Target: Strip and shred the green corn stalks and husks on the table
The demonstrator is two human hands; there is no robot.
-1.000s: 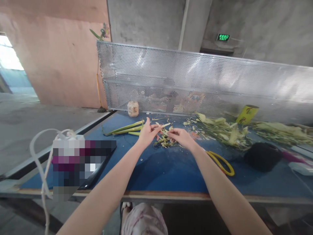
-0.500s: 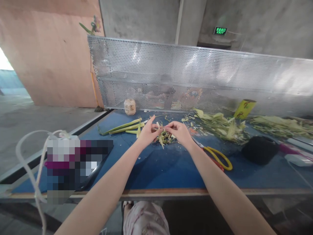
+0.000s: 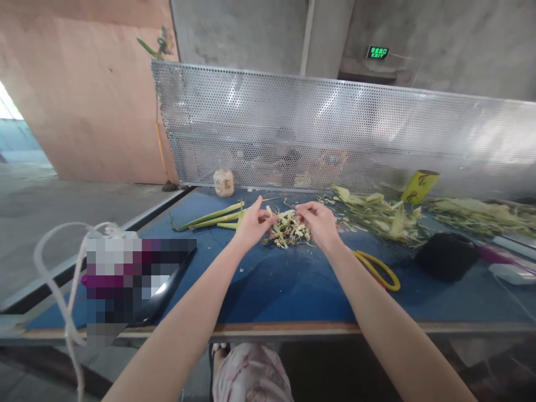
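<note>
My left hand point(image 3: 253, 228) is closed in a pinch, with a pale plant piece point(image 3: 269, 211) standing up at its fingertips. My right hand point(image 3: 319, 224) is drawn a little apart from it, thumb and fingers pressed together. Whatever its fingertips hold is too small to make out. Between and below the hands lies a loose pile of pale and green plant scraps point(image 3: 288, 231). Long green stalks point(image 3: 213, 216) rest just left of my left hand. Beside my right forearm, scissors show their yellow handle point(image 3: 379, 272); their blades are hidden.
A jar point(image 3: 223, 183) stands at the blue table's back, before a perforated metal screen point(image 3: 268, 106). Leafy husks point(image 3: 377, 215), a yellow container point(image 3: 420, 187) and a black object point(image 3: 446, 257) lie to the right. A blurred-out device point(image 3: 176, 279) and white tubing point(image 3: 39, 257) are left.
My hands, close together before, have moved apart, the right one going right. More of the scrap pile shows between them. The long pale strip hanging below my fingers is no longer seen there.
</note>
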